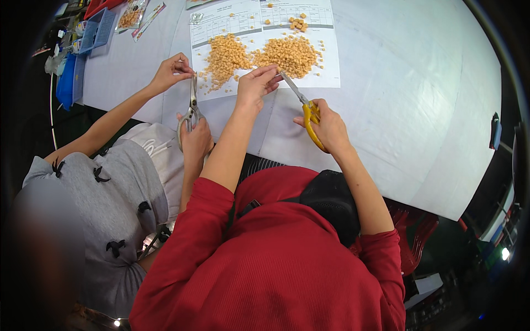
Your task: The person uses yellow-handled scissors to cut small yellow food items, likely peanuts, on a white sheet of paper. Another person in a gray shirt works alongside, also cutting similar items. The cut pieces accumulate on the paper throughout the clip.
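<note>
My right hand [330, 126] is closed round the yellow handles of a pair of scissors [311, 113]. Their metal blades point up and left toward my left hand [255, 89], which is pinched just beside the tips. Whatever lies between those fingers is too small or hidden to make out. Right beyond my left hand a heap of small orange-tan pieces [290, 55] lies on a white printed sheet [327, 80]. To its left is a second heap of similar pieces [223, 58]. A few larger cubes [298, 23] sit above the right heap.
At my left a person in grey holds silver-coloured scissors [192, 110], the other hand [171, 74] pinched at their tips. Blue baskets [97, 30] and a clear bag of orange pieces [131, 15] are at the far left of the white table [408, 110]. A red chair [411, 237] stands behind right.
</note>
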A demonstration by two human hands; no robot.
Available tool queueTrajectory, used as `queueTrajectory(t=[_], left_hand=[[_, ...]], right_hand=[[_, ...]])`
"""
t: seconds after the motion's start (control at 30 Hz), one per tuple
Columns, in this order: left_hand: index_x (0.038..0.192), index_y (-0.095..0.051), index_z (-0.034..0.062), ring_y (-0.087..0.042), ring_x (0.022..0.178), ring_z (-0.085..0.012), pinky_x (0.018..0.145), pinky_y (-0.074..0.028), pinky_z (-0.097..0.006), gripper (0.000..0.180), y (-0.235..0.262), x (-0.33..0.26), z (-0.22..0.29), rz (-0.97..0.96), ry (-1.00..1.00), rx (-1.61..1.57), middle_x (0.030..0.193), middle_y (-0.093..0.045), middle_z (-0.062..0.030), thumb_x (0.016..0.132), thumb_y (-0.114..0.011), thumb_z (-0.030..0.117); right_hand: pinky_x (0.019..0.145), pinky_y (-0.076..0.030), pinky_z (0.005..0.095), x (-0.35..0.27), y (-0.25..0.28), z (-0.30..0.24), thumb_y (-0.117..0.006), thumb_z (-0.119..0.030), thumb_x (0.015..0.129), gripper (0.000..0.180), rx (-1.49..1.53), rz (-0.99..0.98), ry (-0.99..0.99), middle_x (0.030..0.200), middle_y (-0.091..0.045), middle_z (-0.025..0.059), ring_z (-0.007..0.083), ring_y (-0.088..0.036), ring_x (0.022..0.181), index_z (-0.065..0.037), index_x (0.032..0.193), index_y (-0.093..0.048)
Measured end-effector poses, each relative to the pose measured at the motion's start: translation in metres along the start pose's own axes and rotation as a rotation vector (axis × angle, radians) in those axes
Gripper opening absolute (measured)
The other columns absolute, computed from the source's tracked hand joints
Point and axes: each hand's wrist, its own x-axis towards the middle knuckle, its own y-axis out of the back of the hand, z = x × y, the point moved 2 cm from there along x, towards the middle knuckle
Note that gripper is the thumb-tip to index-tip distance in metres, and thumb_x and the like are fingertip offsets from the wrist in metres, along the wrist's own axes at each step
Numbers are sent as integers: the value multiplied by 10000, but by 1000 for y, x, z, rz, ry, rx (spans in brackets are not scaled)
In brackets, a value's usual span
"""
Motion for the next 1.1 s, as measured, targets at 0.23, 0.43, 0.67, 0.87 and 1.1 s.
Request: queueTrajectory(t=[0.23,0.43,0.67,0.87,1.1], left_hand=[[1096,-644,-1,-658,891,-181,783,-532,-280,231,10,5,-10,-30,-26,17,1003,-670,-96,868,-640,40],[1147,-596,-16,-660,888,-191,781,-536,-286,290,17,15,-16,-49,-50,70,994,-670,-127,866,-639,40],[1153,-569,-26,-667,854,-200,773,-543,-299,318,20,36,-24,-23,-25,77,957,-668,-137,849,-649,25],[1106,-600,-23,-667,799,-177,714,-551,-280,270,20,40,-26,-9,27,2,913,-668,-101,842,-644,6],[1137,-602,-16,-645,878,-192,793,-555,-325,254,23,41,-22,-23,143,-218,965,-650,-92,891,-597,48]], right_hand=[[731,-511,442,1,-8,-2,-696,-553,762,677,15,1,-2,915,-669,208,367,-656,861,-11,1124,-516],[721,-512,439,9,-18,2,-691,-564,760,682,21,-16,3,894,-669,212,375,-656,844,-11,1119,-518],[672,-515,448,26,-27,10,-698,-595,730,698,4,-25,-7,825,-668,215,389,-658,790,-19,1090,-536],[682,-513,454,35,-28,13,-685,-601,741,703,-39,-83,-58,833,-670,215,385,-660,797,-22,1112,-534],[706,-515,439,26,-21,-2,-687,-577,753,691,-30,51,-15,961,-656,197,354,-655,867,-35,1145,-516]])
